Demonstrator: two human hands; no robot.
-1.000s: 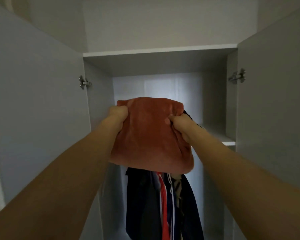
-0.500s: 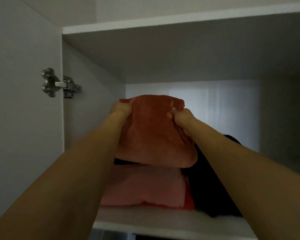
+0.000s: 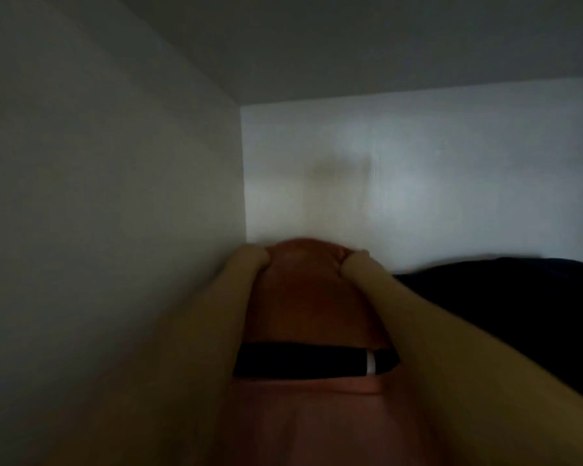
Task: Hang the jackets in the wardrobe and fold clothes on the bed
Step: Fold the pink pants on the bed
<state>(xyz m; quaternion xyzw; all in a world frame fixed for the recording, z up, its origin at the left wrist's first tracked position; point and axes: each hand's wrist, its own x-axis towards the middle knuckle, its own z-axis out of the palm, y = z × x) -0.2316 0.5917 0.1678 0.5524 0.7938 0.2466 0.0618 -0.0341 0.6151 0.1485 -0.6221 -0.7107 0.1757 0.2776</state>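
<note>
A folded rust-orange garment (image 3: pixel 307 297) lies deep inside the upper wardrobe compartment, on top of a stack. My left hand (image 3: pixel 251 260) grips its far left corner, close to the wardrobe's left wall. My right hand (image 3: pixel 355 264) grips its far right corner. Under it lie a folded black garment with a white stripe (image 3: pixel 303 359) and a folded pink garment (image 3: pixel 303 422). The picture is dim and blurred.
The left side wall (image 3: pixel 115 213), the back panel (image 3: pixel 435 179) and the compartment's top panel (image 3: pixel 350 38) close in the space. A pile of dark clothes (image 3: pixel 502 304) lies to the right of the stack.
I have leaned into the compartment. Both hands have pushed the orange garment from the air in front of the shelf onto the stack, far toward the back panel.
</note>
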